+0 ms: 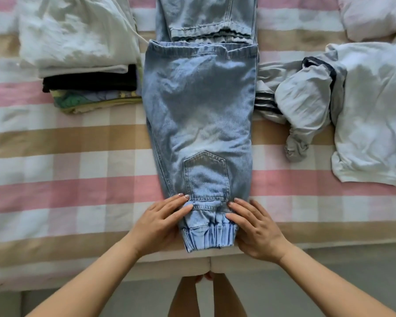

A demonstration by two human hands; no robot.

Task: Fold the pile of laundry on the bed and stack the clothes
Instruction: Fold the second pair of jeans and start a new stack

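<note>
Light blue jeans [199, 106] lie lengthwise down the middle of the bed, the legs doubled back on top, a back pocket showing and the gathered waistband at the near edge. My left hand [162, 223] rests with straight fingers on the waistband's left side. My right hand [254, 227] lies flat against its right side. A stack of folded clothes [82, 72] sits to the left, white on top, black and patterned pieces beneath. Unfolded pale grey and white garments [334, 106] lie crumpled on the right.
The bed wears a pink, tan and white checked cover [66, 156]. A white pillow or bedding [375, 17] lies at the far right corner. The bed's near edge runs just below my hands, with grey floor [329, 282] and my legs beyond it.
</note>
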